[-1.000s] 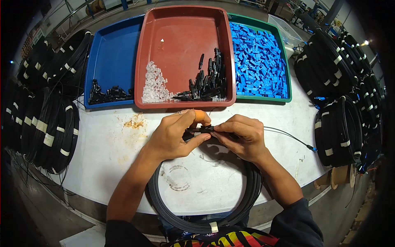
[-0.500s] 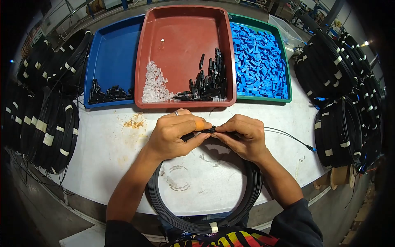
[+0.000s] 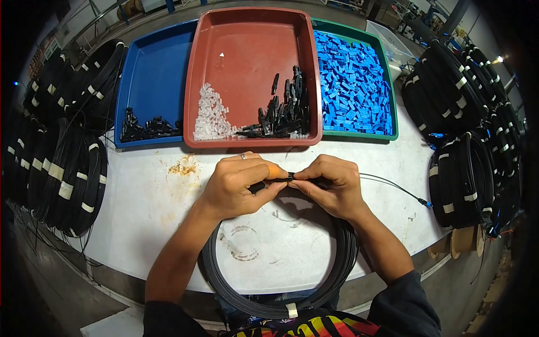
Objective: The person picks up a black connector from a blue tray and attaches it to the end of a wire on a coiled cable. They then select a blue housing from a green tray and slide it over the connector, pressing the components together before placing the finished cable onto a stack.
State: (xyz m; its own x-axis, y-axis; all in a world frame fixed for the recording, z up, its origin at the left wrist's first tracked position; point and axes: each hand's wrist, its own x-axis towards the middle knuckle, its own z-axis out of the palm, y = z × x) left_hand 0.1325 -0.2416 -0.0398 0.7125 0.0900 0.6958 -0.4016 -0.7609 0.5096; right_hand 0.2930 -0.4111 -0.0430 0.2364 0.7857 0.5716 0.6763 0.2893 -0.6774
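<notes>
My left hand (image 3: pixel 241 185) and my right hand (image 3: pixel 332 186) meet above the white table, fingertips pinched on a small black piece (image 3: pixel 291 176) between them. Orange tape wraps one finger of my left hand, and a ring sits on another. Beneath both hands lies a black cable coil (image 3: pixel 210 253), bound with a pale tape band at its near side. From behind my right hand a thin black cable runs right and ends in a blue-tipped connector (image 3: pixel 425 202). The fingers hide most of the black piece.
Behind the hands stand a blue tray (image 3: pixel 154 62) with black parts, a red tray (image 3: pixel 252 45) with white and black parts, and a green tray (image 3: pixel 394 121) full of blue pieces. Taped black coils (image 3: pixel 67 174) are stacked left, with more coils (image 3: pixel 463 180) at right.
The fingers of my left hand have shifted down slightly around the black piece. Both hands keep their pinch, and the trays and coils stay where they were.
</notes>
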